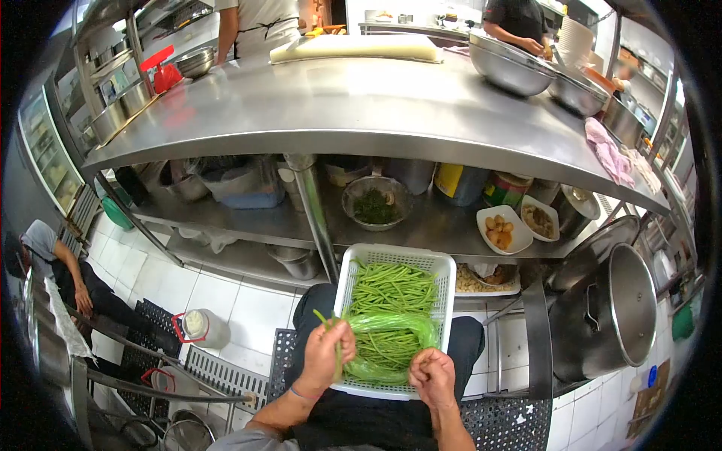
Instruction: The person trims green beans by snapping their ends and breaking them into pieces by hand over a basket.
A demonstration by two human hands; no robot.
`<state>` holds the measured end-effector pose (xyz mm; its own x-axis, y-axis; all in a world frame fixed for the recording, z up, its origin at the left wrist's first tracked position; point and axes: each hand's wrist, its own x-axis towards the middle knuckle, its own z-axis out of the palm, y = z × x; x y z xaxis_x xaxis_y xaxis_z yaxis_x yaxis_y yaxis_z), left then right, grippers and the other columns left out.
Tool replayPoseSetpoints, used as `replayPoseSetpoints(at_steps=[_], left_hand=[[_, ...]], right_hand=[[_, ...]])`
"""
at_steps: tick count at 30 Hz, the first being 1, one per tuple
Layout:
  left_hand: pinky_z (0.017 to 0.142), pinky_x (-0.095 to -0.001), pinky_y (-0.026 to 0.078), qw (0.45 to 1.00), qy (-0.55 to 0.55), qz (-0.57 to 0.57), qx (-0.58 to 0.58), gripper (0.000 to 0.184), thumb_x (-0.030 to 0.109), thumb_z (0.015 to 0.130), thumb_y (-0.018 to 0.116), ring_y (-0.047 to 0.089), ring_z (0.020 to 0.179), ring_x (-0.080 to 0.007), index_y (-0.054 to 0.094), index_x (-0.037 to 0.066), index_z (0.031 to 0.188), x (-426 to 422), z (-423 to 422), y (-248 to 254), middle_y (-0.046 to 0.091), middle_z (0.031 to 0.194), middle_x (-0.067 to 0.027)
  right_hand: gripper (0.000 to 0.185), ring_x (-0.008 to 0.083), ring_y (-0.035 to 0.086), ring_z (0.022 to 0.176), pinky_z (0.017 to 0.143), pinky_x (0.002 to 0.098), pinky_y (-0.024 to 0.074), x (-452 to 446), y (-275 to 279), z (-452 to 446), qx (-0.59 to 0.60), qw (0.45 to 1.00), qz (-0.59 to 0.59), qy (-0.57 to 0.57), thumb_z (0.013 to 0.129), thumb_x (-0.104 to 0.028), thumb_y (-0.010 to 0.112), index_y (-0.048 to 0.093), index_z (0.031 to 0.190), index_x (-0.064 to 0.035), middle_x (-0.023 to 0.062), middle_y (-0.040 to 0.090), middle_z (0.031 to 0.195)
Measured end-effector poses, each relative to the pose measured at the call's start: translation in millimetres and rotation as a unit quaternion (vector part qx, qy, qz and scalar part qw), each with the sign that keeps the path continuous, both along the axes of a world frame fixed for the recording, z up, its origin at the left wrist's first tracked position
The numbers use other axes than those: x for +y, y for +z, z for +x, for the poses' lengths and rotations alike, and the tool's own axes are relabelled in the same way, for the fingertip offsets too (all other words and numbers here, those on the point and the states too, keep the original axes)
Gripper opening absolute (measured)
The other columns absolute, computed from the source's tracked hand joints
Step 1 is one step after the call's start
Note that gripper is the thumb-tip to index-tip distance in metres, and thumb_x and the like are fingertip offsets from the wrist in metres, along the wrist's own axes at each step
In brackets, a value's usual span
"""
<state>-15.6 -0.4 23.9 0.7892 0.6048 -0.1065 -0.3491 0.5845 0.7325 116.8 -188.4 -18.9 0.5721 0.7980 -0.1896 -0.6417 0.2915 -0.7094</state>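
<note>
A white plastic basket (pixel 449 301) full of long green beans (pixel 392 289) rests on my lap. Across the middle of the beans lies a thin, see-through green plastic bag (pixel 427 331). My left hand (pixel 325 355) is closed around green beans, their ends sticking out above and below the fist, over the basket's left side. At the lower right corner of the basket, my right hand (pixel 432 378) has its fingers pinched together. Whatever may be between those fingertips is too small to make out.
A steel worktable (pixel 361 105) stands ahead, bearing a white cutting board (pixel 357 49) and steel bowls (pixel 511 64). Its lower shelf holds a strainer of greens (pixel 374 207) and white dishes (pixel 504 231). A large pot (pixel 602 316) stands right. Co-workers are behind the table and at left.
</note>
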Motion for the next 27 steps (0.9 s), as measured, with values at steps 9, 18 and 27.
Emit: replayPoseSetpoints(at_steps=[9,18,27], left_hand=[[0.042,-0.0267,0.036,0.990,-0.010,-0.135,0.045,0.028,0.030,0.100,0.049,0.042,0.048,-0.0121,0.046,0.011,0.080,-2,4,0,0.045,0.065,-0.0018],[0.045,-0.0289,0.043,0.996,0.005,-0.031,0.087,0.023,0.029,0.102,0.049,0.046,0.050,-0.0119,0.047,0.011,0.089,-10,7,5,0.045,0.065,0.0006],[0.042,-0.0212,0.029,0.994,-0.052,0.004,0.096,0.015,0.021,0.100,0.056,0.035,0.047,-0.0045,0.050,0.009,0.093,-16,-1,6,0.039,0.062,0.0053]], right_hand=[[0.020,0.0393,0.064,0.071,0.065,0.0473,0.0519,30,11,-10,-0.656,0.693,-0.297,-0.032,0.082,-0.017,0.070,0.065,0.082,0.0016,0.0213,0.064,0.075],[0.010,0.0371,0.064,0.068,0.063,0.0454,0.0528,27,-4,-8,-0.716,0.621,-0.316,0.044,0.083,-0.011,0.066,0.063,0.084,-0.0024,0.0183,0.063,0.074],[0.013,0.0292,0.063,0.061,0.059,0.0369,0.0510,12,36,6,-0.588,0.759,-0.274,-0.052,0.084,-0.012,0.068,0.071,0.092,-0.0022,0.0159,0.066,0.076]])
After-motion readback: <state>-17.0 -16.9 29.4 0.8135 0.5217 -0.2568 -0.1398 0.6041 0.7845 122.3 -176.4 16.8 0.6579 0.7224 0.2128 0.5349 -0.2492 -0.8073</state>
